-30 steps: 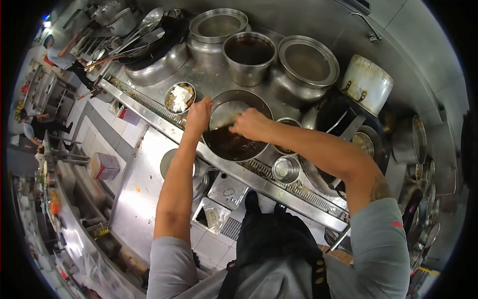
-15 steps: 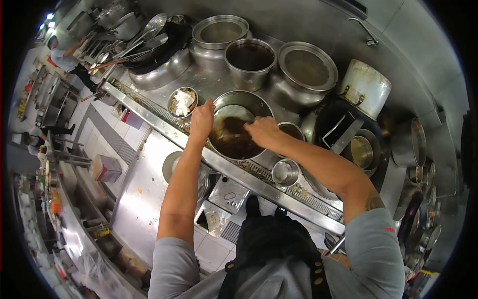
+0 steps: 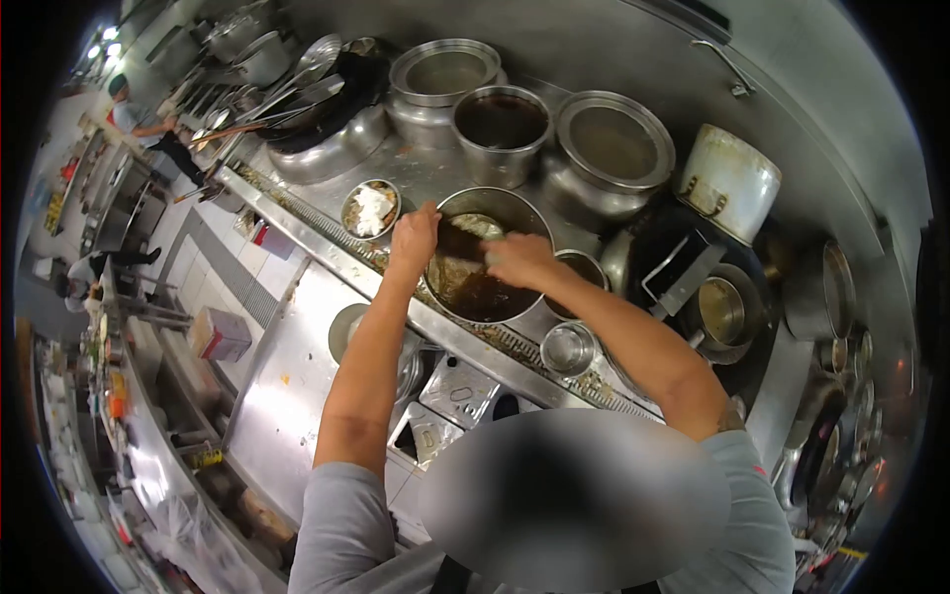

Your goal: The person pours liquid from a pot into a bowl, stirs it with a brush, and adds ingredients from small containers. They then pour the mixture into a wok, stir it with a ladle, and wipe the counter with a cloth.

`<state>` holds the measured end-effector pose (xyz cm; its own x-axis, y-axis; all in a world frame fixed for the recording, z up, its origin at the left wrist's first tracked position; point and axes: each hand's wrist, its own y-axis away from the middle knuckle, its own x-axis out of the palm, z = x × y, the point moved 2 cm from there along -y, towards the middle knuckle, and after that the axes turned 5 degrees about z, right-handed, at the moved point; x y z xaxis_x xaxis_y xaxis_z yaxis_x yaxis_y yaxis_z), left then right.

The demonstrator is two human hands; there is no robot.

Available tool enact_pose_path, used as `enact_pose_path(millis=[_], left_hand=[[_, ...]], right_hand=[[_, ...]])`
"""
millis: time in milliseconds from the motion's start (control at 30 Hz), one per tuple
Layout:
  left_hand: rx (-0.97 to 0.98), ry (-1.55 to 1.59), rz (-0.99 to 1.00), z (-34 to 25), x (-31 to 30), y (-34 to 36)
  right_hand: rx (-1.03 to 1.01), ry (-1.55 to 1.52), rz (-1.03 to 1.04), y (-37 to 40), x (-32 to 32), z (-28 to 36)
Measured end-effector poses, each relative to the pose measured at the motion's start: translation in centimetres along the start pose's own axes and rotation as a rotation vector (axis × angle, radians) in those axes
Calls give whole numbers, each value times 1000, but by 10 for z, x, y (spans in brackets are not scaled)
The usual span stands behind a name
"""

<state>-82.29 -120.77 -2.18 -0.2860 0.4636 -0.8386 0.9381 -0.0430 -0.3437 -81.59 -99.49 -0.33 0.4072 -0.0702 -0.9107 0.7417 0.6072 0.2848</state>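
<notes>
Compared with the frame just before, the dark liquid in the large pot [image 3: 527,214] had spread farther toward the far side, and the pale patch there had become smaller and streaked. The whole counter [image 3: 327,176] sat slightly lower in view, and a blurred oval [image 3: 574,495] covered the near middle, where the apron had shown. At the far left, a co-worker [image 3: 139,121] had brought down an arm that had been raised.

The left arm reached up from the near side, almost straight, and its hand [image 3: 414,240] was closed over the pot's left rim, knuckles up. The right arm came in from the right, bent at the elbow, with the right hand [image 3: 522,260] over the pot's right half, its fingers curled downward; whether it gripped anything could not be told.

The pot stood at the near edge of the counter, between a bowl with white food [image 3: 372,209] on the left and a smaller pot [image 3: 586,269] on the right. A small metal cup [image 3: 568,349] lay nearer, to the right.
</notes>
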Motion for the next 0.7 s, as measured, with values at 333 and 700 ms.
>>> enact_pose_path(millis=[333,700], left_hand=[[-7,-85,104,-36,-9,5],[203,-453,116,-81,-49,-29]], right_hand=[[-38,420,483,23,-9,-30],[-43,172,-340,198,-69,-54]])
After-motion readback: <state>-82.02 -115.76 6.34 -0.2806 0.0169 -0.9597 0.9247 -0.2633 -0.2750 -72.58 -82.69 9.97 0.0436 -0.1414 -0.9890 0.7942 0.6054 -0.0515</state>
